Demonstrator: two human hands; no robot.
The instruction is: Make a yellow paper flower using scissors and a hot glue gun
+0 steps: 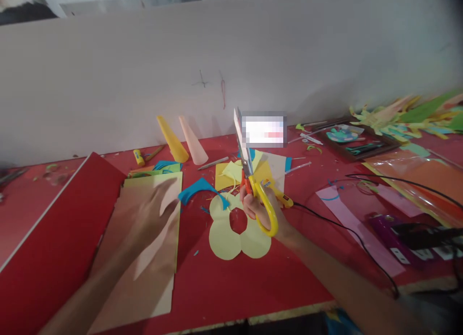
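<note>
In the head view my right hand [262, 209] is wrapped round the handles of a pair of scissors [269, 212]. One handle is yellow, one orange, and the blades point up and away. Below that hand lies a pale yellow flower-shaped paper cutout [226, 241] with a round hole in its middle. My left hand [155, 214], its fingers stretched out, is over a stack of peach-coloured paper [152, 282]; whether it touches the paper I cannot tell. A curved blue paper scrap [200, 189] overlaps the flower's upper left edge.
Yellow [173, 141] and pink paper cones [194, 142] stand near the wall. A glue stick [138, 157] lies left of them. A red folder [68, 233] is at left. A black cable [336, 219] runs right, near pink paper strips [352, 229] and a purple box [394, 236].
</note>
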